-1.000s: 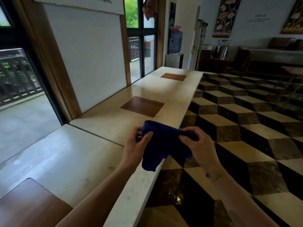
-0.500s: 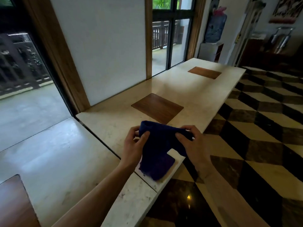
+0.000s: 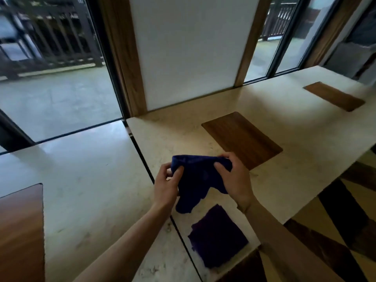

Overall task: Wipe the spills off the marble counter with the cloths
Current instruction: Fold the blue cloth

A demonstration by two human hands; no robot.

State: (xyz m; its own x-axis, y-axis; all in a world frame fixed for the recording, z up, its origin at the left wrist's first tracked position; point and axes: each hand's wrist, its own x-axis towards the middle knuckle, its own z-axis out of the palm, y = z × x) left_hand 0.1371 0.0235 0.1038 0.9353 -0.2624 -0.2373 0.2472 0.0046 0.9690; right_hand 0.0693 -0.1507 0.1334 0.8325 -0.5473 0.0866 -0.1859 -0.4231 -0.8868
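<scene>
Head view counts two dark blue cloths and three wooden inlays on the marble counter (image 3: pixel 295 143). Left hand (image 3: pixel 166 184) and right hand (image 3: pixel 234 180) each pinch a top corner of the held cloth (image 3: pixel 195 180), stretching its upper edge sideways between them; the rest droops below the grip. Beneath it, the folded cloth (image 3: pixel 217 237) lies flat near the counter's front edge.

The cream marble counter (image 3: pixel 295 127) looks polished, with a soft sheen and faint veining. Rectangular brown wood-grain inlays (image 3: pixel 242 140) set into it look smooth and satin. The dark blue cloth (image 3: pixel 198 180) held up is soft, matt and rumpled; the folded dark purple cloth (image 3: pixel 218 237) lying flat has the same dull, slightly fuzzy weave. The wooden window frames (image 3: pixel 124 58) show grain.
</scene>
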